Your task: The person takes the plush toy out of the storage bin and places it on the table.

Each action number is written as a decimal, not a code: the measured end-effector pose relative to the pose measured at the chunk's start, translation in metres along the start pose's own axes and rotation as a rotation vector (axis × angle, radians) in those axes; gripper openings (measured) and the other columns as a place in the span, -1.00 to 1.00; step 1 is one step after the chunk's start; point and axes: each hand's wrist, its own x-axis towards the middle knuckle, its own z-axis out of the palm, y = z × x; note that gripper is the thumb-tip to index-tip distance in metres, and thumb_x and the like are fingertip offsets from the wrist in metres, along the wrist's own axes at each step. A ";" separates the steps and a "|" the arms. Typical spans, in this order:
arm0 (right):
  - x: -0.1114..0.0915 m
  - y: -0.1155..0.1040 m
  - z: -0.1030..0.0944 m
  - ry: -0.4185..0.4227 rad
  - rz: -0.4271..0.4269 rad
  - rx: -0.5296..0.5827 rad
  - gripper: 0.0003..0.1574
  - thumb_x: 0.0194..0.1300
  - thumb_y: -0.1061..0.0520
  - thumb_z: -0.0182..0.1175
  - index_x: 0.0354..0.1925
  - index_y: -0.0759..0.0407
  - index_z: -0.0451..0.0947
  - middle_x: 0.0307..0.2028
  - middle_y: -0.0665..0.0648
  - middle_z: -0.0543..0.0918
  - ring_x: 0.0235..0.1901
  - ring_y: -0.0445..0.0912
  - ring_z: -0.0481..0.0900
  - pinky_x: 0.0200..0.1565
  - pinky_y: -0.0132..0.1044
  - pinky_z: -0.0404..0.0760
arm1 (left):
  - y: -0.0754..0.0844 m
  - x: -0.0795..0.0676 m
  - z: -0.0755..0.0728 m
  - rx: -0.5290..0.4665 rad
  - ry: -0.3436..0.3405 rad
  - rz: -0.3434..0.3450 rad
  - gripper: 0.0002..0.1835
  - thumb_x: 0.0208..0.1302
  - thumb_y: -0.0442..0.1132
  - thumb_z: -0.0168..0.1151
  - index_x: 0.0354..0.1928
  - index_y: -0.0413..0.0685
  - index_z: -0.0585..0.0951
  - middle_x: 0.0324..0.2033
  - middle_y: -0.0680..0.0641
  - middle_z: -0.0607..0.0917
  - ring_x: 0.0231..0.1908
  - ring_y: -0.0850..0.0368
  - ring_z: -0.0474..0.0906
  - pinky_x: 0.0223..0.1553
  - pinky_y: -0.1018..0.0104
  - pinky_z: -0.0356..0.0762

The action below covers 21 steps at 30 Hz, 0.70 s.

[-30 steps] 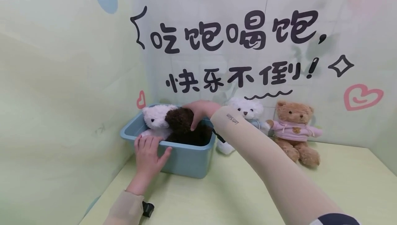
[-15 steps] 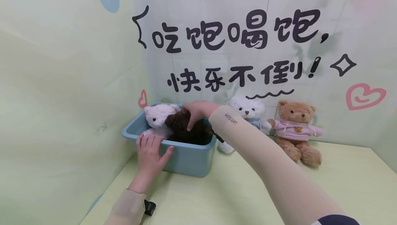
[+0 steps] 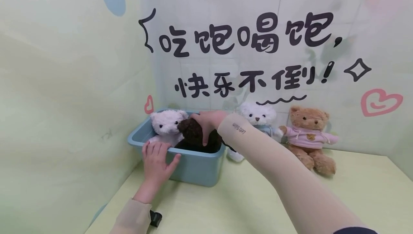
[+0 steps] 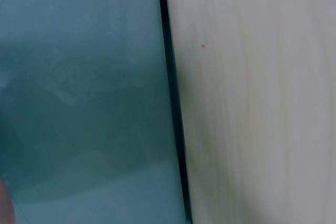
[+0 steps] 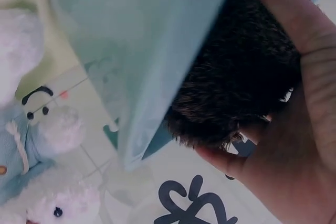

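Observation:
In the head view, a blue plastic tub (image 3: 196, 167) holds a white teddy bear (image 3: 162, 123) and a dark brown plush toy (image 3: 192, 132). My right hand (image 3: 209, 123) grips the brown plush from above, thumb on the near side and fingers behind. The right wrist view shows its dark fur (image 5: 236, 72) between thumb and fingers, beside the tub wall (image 5: 142, 40). My left hand (image 3: 156, 160) holds the tub's front rim, fingers over the edge and thumb outside. Mostly the tub's outer wall (image 4: 84, 103) fills the left wrist view. The plush's lower part is hidden inside the tub.
Right of the tub, a white bear in a blue top (image 3: 258, 114) sits against the printed wall, partly behind my right forearm. Beside it sits a tan bear in a pink hoodie (image 3: 309, 137). The pale tabletop (image 3: 361, 187) meets a side wall (image 3: 64, 119) at left.
The brown plush has shifted slightly right and lower in the tub, with my right hand moving along. More of the white bear's face shows. My left hand stays on the rim.

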 end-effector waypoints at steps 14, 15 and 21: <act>0.007 0.011 0.002 0.138 -0.093 -0.060 0.16 -0.14 -0.05 0.57 0.37 -0.18 0.19 0.10 0.05 0.48 0.00 -0.04 0.47 0.06 -0.08 0.48 | -0.001 0.002 0.001 -0.002 -0.007 0.003 -0.37 0.35 0.29 -0.06 -0.27 -0.22 0.52 -0.37 -0.17 0.52 -0.24 -0.21 0.37 0.08 -0.30 0.12; 0.006 0.012 -0.003 0.148 -0.099 -0.040 0.12 -0.13 -0.02 0.56 0.35 -0.17 0.21 0.09 0.04 0.49 -0.02 -0.05 0.47 0.05 -0.10 0.48 | -0.001 0.002 0.001 -0.003 -0.003 0.004 -0.37 0.35 0.29 -0.06 -0.27 -0.22 0.52 -0.37 -0.17 0.52 -0.24 -0.21 0.38 0.07 -0.30 0.13; -0.005 0.020 -0.036 0.234 -0.130 0.004 0.06 -0.09 -0.06 0.51 0.35 -0.17 0.23 0.14 0.04 0.48 0.01 -0.06 0.46 0.07 -0.09 0.47 | -0.001 0.000 0.002 -0.001 0.011 0.002 -0.36 0.35 0.30 -0.06 -0.27 -0.23 0.52 -0.38 -0.19 0.53 -0.24 -0.22 0.37 0.05 -0.31 0.14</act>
